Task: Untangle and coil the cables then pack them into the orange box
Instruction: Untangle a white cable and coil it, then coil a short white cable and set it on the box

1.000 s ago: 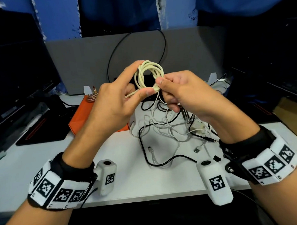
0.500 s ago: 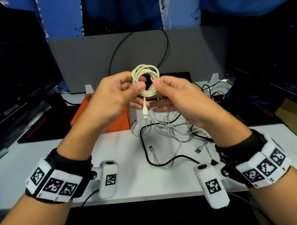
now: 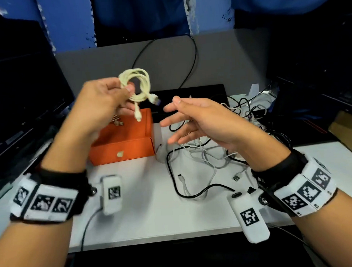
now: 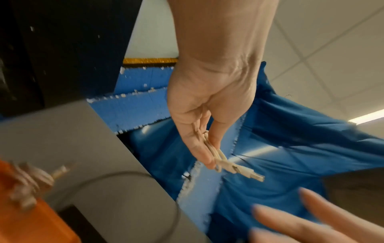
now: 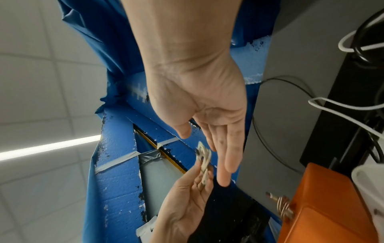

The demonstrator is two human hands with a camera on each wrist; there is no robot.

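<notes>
In the head view, the left hand (image 3: 102,102) pinches a cream-white coiled cable (image 3: 136,87) between thumb and fingers, raised above the open orange box (image 3: 129,149), which sits on the white table (image 3: 146,214) at about ten o'clock from the table's middle. Two plugs of the coil hang free, one toward three o'clock, one toward six o'clock over the box. A small braided cable bundle (image 3: 116,120) already lies inside the box. The right hand (image 3: 198,120) hovers at three o'clock of the coil, apart from it, its fingers spread and relaxed, holding nothing. Under and beyond it, at three o'clock of the box, a tangle of black and white cables (image 3: 204,158) lies loose on the table. In the left wrist view, the left hand (image 4: 207,115) grips the coiled cable (image 4: 216,152) edge-on between thumb and fingertips, a plug sticking out toward four o'clock; the right hand's blurred fingers (image 4: 290,223) show at five o'clock. In the right wrist view, the right hand (image 5: 212,118) is flat and open with straight fingers, and the left hand (image 5: 185,202) at six o'clock holds the coil (image 5: 204,162) just beside those fingertips; whether they touch is unclear. The orange box (image 5: 324,213) is at four o'clock, with the braided bundle (image 5: 283,205) at its rim.
</notes>
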